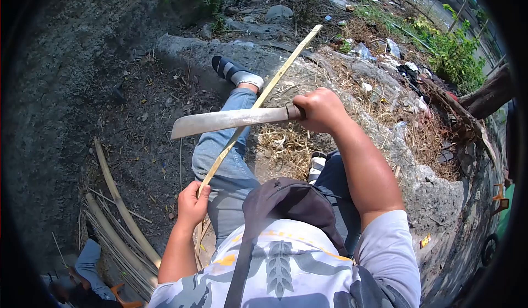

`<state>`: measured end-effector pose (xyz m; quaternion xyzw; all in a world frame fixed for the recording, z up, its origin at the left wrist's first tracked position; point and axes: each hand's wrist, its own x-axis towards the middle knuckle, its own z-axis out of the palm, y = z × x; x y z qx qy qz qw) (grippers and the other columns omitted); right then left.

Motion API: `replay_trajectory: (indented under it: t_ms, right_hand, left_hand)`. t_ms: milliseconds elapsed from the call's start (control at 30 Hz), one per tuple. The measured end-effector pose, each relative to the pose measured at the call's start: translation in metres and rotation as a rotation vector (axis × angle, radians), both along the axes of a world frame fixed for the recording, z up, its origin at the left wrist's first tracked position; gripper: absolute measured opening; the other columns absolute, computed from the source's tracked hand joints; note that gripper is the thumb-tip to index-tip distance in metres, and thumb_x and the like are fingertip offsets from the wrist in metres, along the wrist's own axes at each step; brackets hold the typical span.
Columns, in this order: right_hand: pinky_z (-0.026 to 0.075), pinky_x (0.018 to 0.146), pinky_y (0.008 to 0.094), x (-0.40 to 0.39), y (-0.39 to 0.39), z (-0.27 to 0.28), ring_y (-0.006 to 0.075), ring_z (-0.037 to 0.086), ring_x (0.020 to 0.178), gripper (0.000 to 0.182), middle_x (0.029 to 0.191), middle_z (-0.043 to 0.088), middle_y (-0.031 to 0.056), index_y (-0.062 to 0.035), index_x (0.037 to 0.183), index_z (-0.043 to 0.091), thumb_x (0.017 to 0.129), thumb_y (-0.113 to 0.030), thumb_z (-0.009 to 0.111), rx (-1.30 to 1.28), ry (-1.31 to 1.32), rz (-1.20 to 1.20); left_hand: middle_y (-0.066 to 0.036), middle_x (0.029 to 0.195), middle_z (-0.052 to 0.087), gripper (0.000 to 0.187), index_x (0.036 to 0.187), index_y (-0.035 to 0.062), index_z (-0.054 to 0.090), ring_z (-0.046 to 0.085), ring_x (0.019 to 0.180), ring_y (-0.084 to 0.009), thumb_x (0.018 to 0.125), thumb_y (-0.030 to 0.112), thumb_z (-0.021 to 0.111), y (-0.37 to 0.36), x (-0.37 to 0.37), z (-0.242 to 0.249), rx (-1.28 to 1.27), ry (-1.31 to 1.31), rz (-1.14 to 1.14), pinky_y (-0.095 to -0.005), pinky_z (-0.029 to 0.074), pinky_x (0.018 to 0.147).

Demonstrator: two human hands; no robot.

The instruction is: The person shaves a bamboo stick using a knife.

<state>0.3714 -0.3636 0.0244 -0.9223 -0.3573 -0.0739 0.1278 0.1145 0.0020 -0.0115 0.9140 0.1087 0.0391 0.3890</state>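
A long, pale bamboo strip (281, 72) slants up and away from me, across my jeans. Its near end is pinched between the thumb and fingers of my left hand (191, 206). The fist of my right hand (322, 110) wraps round the dark handle of a machete (228, 122). Its wide, worn blade points left and lies across the strip in this view, over my leg. A dark bag (297, 203) rests at my waist, its strap running down over my patterned shirt.
Thick bamboo pieces (113, 184) and a bundle of thin strips (118, 242) lie at my left. Another person (91, 266) sits at the lower left. Shavings (283, 151) cover the ground between my feet. Litter (393, 48) and a tree trunk (487, 93) are to the right.
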Motion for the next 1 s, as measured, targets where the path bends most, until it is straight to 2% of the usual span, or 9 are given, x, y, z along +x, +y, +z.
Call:
replay_trajectory:
  t_ms: [67,100,267,433,600,733,800,900,1000]
  right_hand:
    - [0.057,0.074,0.0492,-0.003,0.003,0.007,0.0315,0.073,0.081,0.024,0.080,0.072,0.0067,-0.0133,0.084,0.066,0.072,-0.028,0.080,-0.089,-0.036,0.102]
    - [0.054,0.069,0.0532,0.000,0.000,0.002,0.0371,0.070,0.078,0.024,0.074,0.068,0.0110,-0.0139,0.081,0.063,0.075,-0.029,0.080,-0.028,-0.028,0.103]
    - [0.056,0.074,0.0500,0.024,-0.029,-0.008,0.0394,0.070,0.083,0.030,0.088,0.074,0.0166,-0.0146,0.098,0.074,0.082,-0.039,0.082,0.087,0.183,-0.351]
    - [0.054,0.073,0.0478,0.034,-0.047,-0.017,0.0396,0.071,0.082,0.036,0.087,0.074,0.0182,-0.0100,0.095,0.074,0.084,-0.043,0.082,0.327,0.301,-0.553]
    - [0.054,0.072,0.0494,0.016,-0.030,-0.006,0.0409,0.070,0.081,0.039,0.084,0.072,0.0193,-0.0100,0.093,0.071,0.088,-0.048,0.078,0.265,0.187,-0.456]
    - [0.056,0.071,0.0512,0.009,-0.014,-0.008,0.0375,0.071,0.077,0.019,0.076,0.070,0.0112,-0.0133,0.082,0.064,0.077,-0.026,0.077,0.058,-0.054,-0.038]
    - [0.057,0.077,0.0477,0.004,-0.009,-0.004,0.0346,0.072,0.080,0.020,0.078,0.073,0.0108,-0.0118,0.086,0.067,0.073,-0.023,0.078,-0.049,-0.063,0.007]
    - [0.058,0.083,0.0484,0.019,-0.031,-0.007,0.0357,0.073,0.088,0.018,0.088,0.074,0.0141,-0.0125,0.094,0.071,0.078,-0.021,0.075,-0.062,0.116,-0.216]
    - [0.055,0.084,0.0511,0.039,-0.056,-0.014,0.0396,0.071,0.099,0.035,0.103,0.075,0.0206,-0.0123,0.110,0.074,0.088,-0.039,0.076,0.203,0.302,-0.599]
  left_hand:
    - [-0.009,0.066,0.060,0.035,0.087,0.0004,0.065,0.055,0.059,-0.0176,0.100,0.032,0.070,-0.004,0.004,0.007,0.013,0.027,-0.031,-0.0351,0.044,0.058]
    - [-0.009,0.066,0.060,0.035,0.087,0.0003,0.065,0.055,0.059,-0.0172,0.100,0.032,0.070,-0.001,0.003,0.007,0.025,0.029,-0.033,-0.0348,0.044,0.058]
    - [-0.007,0.065,0.060,0.034,0.087,0.0004,0.066,0.054,0.060,-0.0143,0.100,0.031,0.071,0.023,-0.020,-0.009,0.004,0.070,0.018,-0.0334,0.044,0.058]
    - [-0.001,0.064,0.055,0.035,0.088,0.0012,0.065,0.047,0.062,-0.0079,0.103,0.033,0.068,0.015,-0.027,-0.017,-0.045,0.015,0.043,-0.0299,0.041,0.057]
    - [0.002,0.065,0.055,0.034,0.091,0.0011,0.065,0.047,0.062,-0.0079,0.101,0.033,0.070,0.000,-0.009,-0.016,-0.101,0.064,0.024,-0.0298,0.041,0.056]
    - [0.001,0.066,0.058,0.035,0.095,0.0011,0.066,0.050,0.063,-0.0083,0.100,0.036,0.071,-0.009,0.005,-0.014,-0.135,0.080,-0.088,-0.0301,0.043,0.057]
    - [0.001,0.067,0.059,0.034,0.096,0.0010,0.067,0.051,0.063,-0.0080,0.100,0.035,0.071,-0.011,0.009,-0.012,-0.141,0.056,-0.097,-0.0298,0.043,0.058]
    - [0.000,0.065,0.059,0.035,0.090,0.0006,0.068,0.051,0.061,-0.0082,0.101,0.034,0.070,-0.003,-0.003,-0.005,-0.073,0.088,-0.051,-0.0299,0.043,0.056]
    - [-0.002,0.064,0.059,0.036,0.086,0.0000,0.067,0.051,0.061,-0.0080,0.101,0.033,0.070,0.011,-0.023,-0.007,-0.065,0.107,-0.002,-0.0305,0.043,0.055]
